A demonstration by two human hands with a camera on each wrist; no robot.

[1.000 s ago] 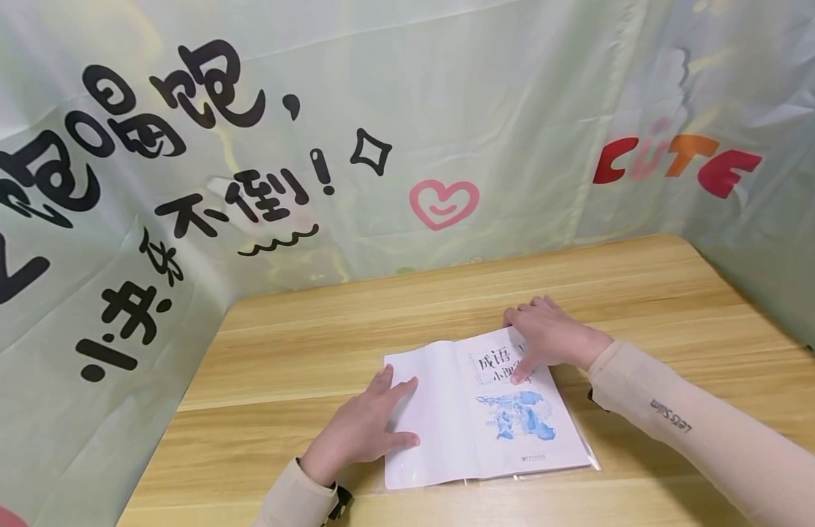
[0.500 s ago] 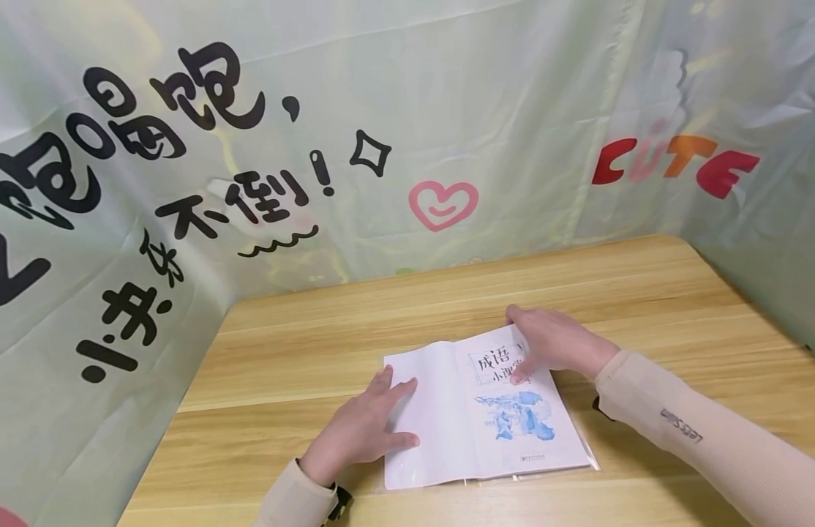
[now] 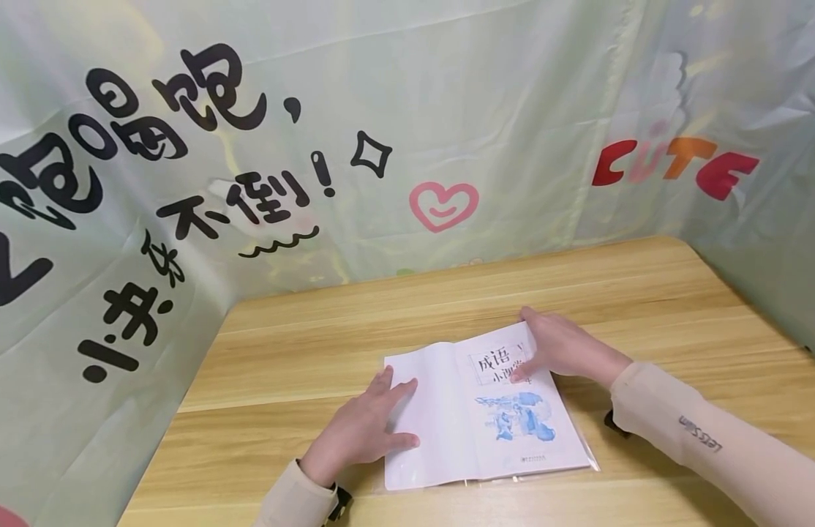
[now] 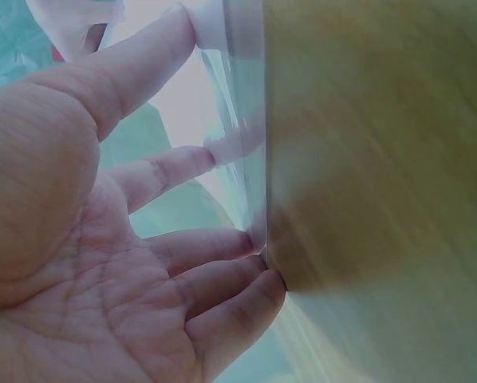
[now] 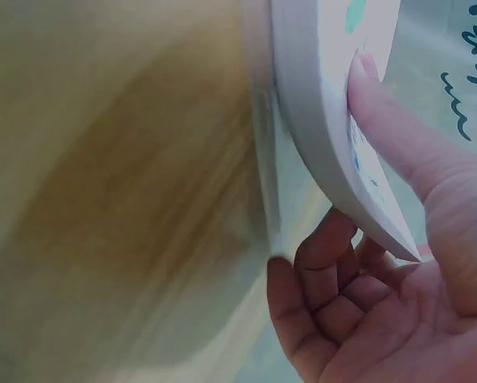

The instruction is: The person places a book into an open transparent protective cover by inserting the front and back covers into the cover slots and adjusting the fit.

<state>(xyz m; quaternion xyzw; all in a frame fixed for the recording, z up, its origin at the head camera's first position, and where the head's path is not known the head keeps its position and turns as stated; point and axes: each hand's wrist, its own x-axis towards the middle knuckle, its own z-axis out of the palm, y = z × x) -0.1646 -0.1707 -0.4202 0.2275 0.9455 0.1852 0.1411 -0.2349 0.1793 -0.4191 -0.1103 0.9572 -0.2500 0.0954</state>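
Note:
An open book (image 3: 513,454) in a clear plastic cover lies on the table, with black characters and a blue drawing on its right-hand page. My left hand (image 3: 358,430) rests on the left edge of the blank white side (image 3: 434,417), fingers spread. In the left wrist view, the fingertips of that hand (image 4: 159,271) touch the clear cover (image 4: 250,104) at the table. My right hand (image 3: 568,344) grips the upper right corner, thumb on the printed page. The right wrist view shows its fingers under the thick page block (image 5: 322,144), which bends up from the clear cover (image 5: 270,183).
The wooden table (image 3: 302,329) extends around the book. Behind it and at both sides hangs a pale green fabric (image 3: 513,110) with printed characters, a pink heart and the word CUTE.
My right hand's fingers have slipped down behind the book's corner, and its wrist and forearm have shifted right and nearer. The left hand and the book stay nearly still.

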